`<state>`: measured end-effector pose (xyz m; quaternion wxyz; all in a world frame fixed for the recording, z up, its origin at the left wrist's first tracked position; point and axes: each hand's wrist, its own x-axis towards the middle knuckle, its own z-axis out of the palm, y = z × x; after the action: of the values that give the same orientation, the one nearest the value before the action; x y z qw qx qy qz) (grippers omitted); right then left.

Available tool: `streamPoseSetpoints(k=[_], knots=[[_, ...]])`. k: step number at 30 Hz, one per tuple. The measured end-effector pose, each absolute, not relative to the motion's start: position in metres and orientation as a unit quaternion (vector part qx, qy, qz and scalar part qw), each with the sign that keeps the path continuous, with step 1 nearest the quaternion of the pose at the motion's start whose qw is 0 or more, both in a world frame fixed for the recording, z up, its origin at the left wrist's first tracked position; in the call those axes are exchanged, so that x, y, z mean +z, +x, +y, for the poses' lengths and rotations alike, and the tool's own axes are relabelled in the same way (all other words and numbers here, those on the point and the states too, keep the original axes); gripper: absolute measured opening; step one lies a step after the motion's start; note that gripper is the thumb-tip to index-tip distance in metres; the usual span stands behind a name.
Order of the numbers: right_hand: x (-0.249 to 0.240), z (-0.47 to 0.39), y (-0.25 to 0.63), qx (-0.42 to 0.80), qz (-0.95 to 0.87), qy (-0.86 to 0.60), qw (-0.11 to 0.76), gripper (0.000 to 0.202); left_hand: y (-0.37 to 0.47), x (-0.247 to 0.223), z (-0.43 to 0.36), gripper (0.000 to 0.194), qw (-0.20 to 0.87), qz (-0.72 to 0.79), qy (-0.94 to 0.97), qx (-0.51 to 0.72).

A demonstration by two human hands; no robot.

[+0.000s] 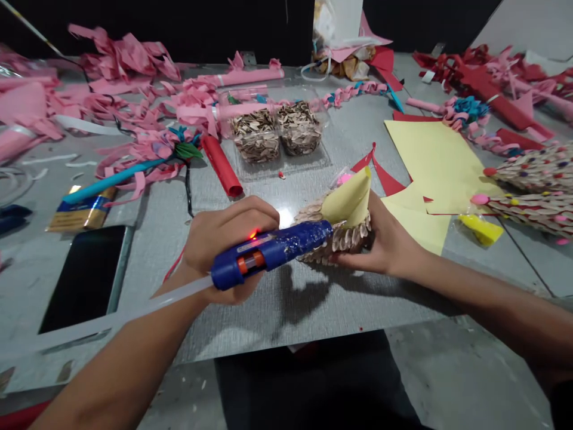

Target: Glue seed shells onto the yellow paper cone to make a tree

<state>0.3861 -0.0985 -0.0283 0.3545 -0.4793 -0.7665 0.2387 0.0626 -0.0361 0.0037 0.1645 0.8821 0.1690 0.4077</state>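
My left hand is wrapped round a blue hot glue gun with a red light lit and a long clear glue stick trailing from its back. The nozzle points at a yellow paper cone whose lower part is covered in rows of pale seed-like scales. Whether the tip touches the cone I cannot tell. From the right, my right hand grips the cone low down, thumb at the front, some fingers hidden behind it.
A clear tray holds heaps of scales. Yellow paper sheets and finished scaled cones lie at right. On the left are a phone, a gold-and-blue packet and pink paper strips. A red paper roll lies mid-table.
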Motion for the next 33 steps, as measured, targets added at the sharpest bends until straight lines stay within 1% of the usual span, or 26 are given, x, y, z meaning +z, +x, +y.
streamPoseSetpoints(k=[3, 9, 15, 21, 25, 27, 33], knots=[[-0.0300, -0.0984, 0.3877, 0.238, -0.768, -0.476, 0.357, 0.108, 0.0635, 0.0037, -0.0354, 0.013, 0.156, 0.176, 0.882, 0.409], [-0.0314, -0.0981, 0.3885, 0.251, -0.757, -0.478, 0.368, 0.106, 0.0653, 0.0019, -0.0336, 0.008, 0.168, 0.173, 0.859, 0.451], [-0.0266, -0.0978, 0.3875, 0.267, -0.754, -0.478, 0.362, 0.109, 0.0656, 0.0025, -0.0329, 0.005, 0.175, 0.160, 0.850, 0.471], [-0.0282, -0.0984, 0.3886, 0.267, -0.752, -0.478, 0.368, 0.109, 0.0662, 0.0041, -0.0360, 0.007, 0.163, 0.152, 0.862, 0.455], [-0.0292, -0.0985, 0.3891, 0.279, -0.748, -0.472, 0.374, 0.109, 0.0654, 0.0034, -0.0388, 0.002, 0.147, 0.169, 0.878, 0.424], [-0.0305, -0.0979, 0.3895, 0.286, -0.749, -0.467, 0.374, 0.109, 0.0647, 0.0023, -0.0384, 0.001, 0.152, 0.174, 0.876, 0.422], [-0.0338, -0.0957, 0.3930, 0.306, -0.745, -0.450, 0.386, 0.110, 0.0627, -0.0023, -0.0323, 0.005, 0.182, 0.172, 0.860, 0.445]])
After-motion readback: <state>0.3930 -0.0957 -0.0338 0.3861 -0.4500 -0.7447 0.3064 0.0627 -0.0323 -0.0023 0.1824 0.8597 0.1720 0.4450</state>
